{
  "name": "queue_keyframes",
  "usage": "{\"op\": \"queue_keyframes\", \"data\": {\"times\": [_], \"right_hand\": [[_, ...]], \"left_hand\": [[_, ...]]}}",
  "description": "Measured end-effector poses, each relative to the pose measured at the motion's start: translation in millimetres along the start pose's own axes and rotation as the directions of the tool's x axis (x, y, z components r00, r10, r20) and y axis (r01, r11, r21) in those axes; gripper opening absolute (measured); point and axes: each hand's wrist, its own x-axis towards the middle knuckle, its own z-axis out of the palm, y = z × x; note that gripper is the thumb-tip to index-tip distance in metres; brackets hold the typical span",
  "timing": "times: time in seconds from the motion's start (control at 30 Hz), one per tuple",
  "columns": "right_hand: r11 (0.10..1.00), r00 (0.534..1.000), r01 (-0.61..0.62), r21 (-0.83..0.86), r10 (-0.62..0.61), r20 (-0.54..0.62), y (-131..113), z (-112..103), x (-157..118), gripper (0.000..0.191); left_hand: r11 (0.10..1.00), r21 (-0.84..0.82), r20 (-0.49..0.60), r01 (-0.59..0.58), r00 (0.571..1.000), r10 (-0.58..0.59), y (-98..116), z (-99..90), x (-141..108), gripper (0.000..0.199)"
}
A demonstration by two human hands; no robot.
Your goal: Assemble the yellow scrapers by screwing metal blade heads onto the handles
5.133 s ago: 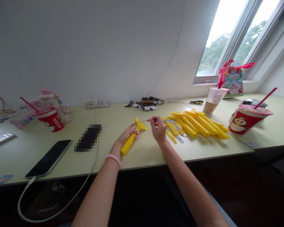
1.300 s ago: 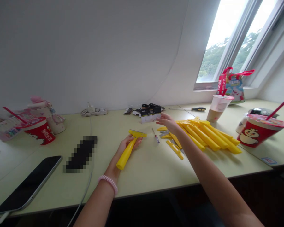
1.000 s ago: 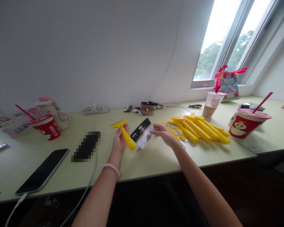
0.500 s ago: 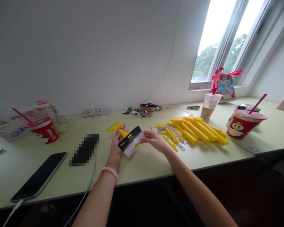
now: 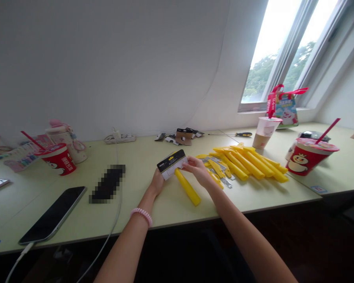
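Note:
A black-and-white printed card (image 5: 171,163) is held between both hands over the table's middle. A yellow handle (image 5: 188,188) sticks out from under the card's lower edge toward the table's front; its other end is hidden behind the card. My left hand (image 5: 157,181) grips at the card's left side, its fingers mostly hidden behind it. My right hand (image 5: 196,168) pinches the card's right edge. Just right of it lie loose yellow pieces and metal blades (image 5: 218,169), beside a pile of yellow handles (image 5: 250,162).
Red cups (image 5: 59,160) (image 5: 308,157) stand left and right. A phone (image 5: 54,214) and a pixelated dark object (image 5: 108,184) lie left. Behind are a power strip (image 5: 120,139), folded cards (image 5: 184,136), a screwdriver (image 5: 243,134) and a clear cup (image 5: 264,133).
The yellow tool's head no longer shows at the upper left; its handle now extends below the card. The card has turned flatter. The whole view has shifted slightly.

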Motion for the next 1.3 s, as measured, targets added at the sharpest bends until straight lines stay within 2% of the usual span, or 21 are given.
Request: {"op": "queue_keyframes", "data": {"times": [0.1, 0.17, 0.3, 0.4, 0.57, 0.63, 0.7, 0.8, 0.87, 0.93, 1.0, 1.1, 1.3], "right_hand": [[1.000, 1.000, 0.017, -0.009, -0.017, -0.024, -1, -2, 2, 0.030], [0.999, 0.999, 0.033, -0.039, -0.034, -0.021, -2, -3, 2, 0.029], [0.978, 0.999, 0.049, -0.203, -0.047, 0.018, -7, -4, 2, 0.024], [0.935, 0.996, 0.083, -0.345, -0.083, 0.015, -9, -5, 3, 0.018], [0.844, 0.981, 0.152, -0.514, -0.190, -0.022, -10, -7, 6, 0.013], [0.800, 0.979, 0.159, -0.579, -0.203, -0.012, -10, -6, 6, 0.014], [0.771, 0.977, 0.165, -0.615, -0.214, -0.005, -10, -5, 3, 0.022], [0.707, 0.979, 0.159, -0.689, -0.204, 0.017, -9, -5, -2, 0.053], [0.632, 0.990, 0.127, -0.765, -0.126, 0.061, -8, -7, -5, 0.072], [0.557, 0.996, 0.088, -0.826, -0.037, 0.081, -9, -11, -7, 0.078], [0.519, 0.997, 0.070, -0.852, -0.007, 0.078, -10, -16, -6, 0.080], [0.506, 0.997, 0.081, -0.859, -0.032, 0.075, -13, -23, -4, 0.075], [0.399, 0.996, 0.089, -0.913, -0.057, 0.072, -17, -21, -3, 0.040]], "left_hand": [[0.992, -0.072, -0.047, 0.103, 0.993, -0.107, 2, -2.1, 2, 0.044], [0.977, -0.136, -0.031, 0.166, 0.985, -0.172, 4, -2.7, 3, 0.055], [0.968, -0.187, 0.008, 0.168, 0.985, -0.170, 10, -0.9, 2, 0.055], [0.973, -0.159, 0.027, 0.168, 0.986, -0.166, 13, 1.4, -1, 0.050], [0.971, -0.020, 0.174, 0.239, 0.957, -0.232, 16, 1.7, -5, 0.044], [0.973, 0.005, 0.186, 0.230, 0.956, -0.226, 15, 0.6, -5, 0.044], [0.972, -0.009, 0.155, 0.233, 0.961, -0.229, 13, -0.7, -3, 0.046], [0.967, -0.042, 0.089, 0.250, 0.965, -0.246, 7, -2.8, 0, 0.048], [0.969, -0.052, 0.050, 0.243, 0.969, -0.240, 4, -3.9, 2, 0.047], [0.971, -0.057, 0.008, 0.234, 0.972, -0.234, 1, -4.7, 4, 0.047], [0.970, -0.068, -0.042, 0.232, 0.971, -0.235, -1, -5.7, 6, 0.047], [0.973, -0.100, -0.136, 0.208, 0.966, -0.221, -3, -7.6, 9, 0.050], [0.987, -0.068, -0.204, 0.147, 0.966, -0.158, -3, -8.8, 9, 0.056]]}}
